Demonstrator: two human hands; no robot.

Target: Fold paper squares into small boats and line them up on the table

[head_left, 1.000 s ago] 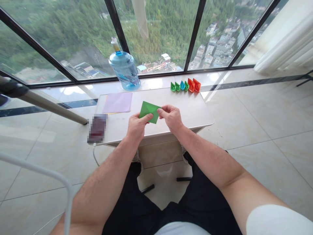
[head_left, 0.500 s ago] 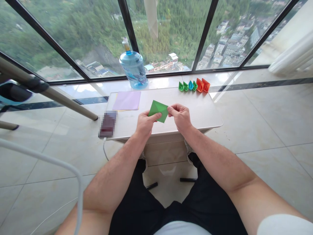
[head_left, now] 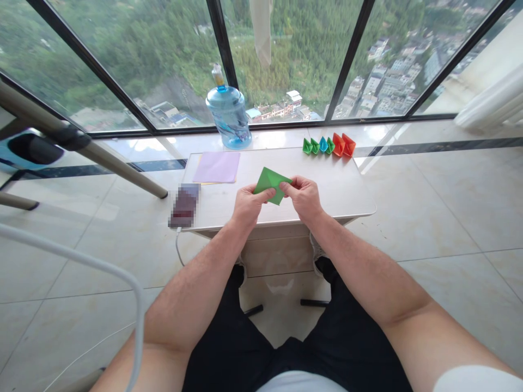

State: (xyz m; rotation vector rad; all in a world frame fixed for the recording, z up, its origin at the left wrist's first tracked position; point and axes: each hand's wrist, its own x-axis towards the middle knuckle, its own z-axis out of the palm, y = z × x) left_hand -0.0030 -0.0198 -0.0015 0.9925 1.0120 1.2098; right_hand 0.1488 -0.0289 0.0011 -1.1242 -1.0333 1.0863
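Observation:
A folded green paper (head_left: 270,181), roughly diamond-shaped with crease lines, is held up over the near part of the small white table (head_left: 339,190). My left hand (head_left: 250,204) pinches its left side, thumb lying across the front. My right hand (head_left: 304,197) grips the right side, with the thumb pressed on the paper near the middle; the fingers behind it are hidden. Beyond, at the table's far right edge, stands a row of small folded paper boats in green (head_left: 314,146), blue (head_left: 323,144) and orange-red (head_left: 343,145).
A stack of lilac paper sheets (head_left: 217,166) lies on the table's left. In front of it is a blurred-out phone-like object (head_left: 184,205) with a white cable (head_left: 178,247). A blue water jug (head_left: 229,117) stands behind by the window. A pale curved tube (head_left: 102,265) crosses the left foreground.
My right thumb has slid from the paper's right corner inward onto its face. The whole view has shifted slightly, and the paper stays between both hands.

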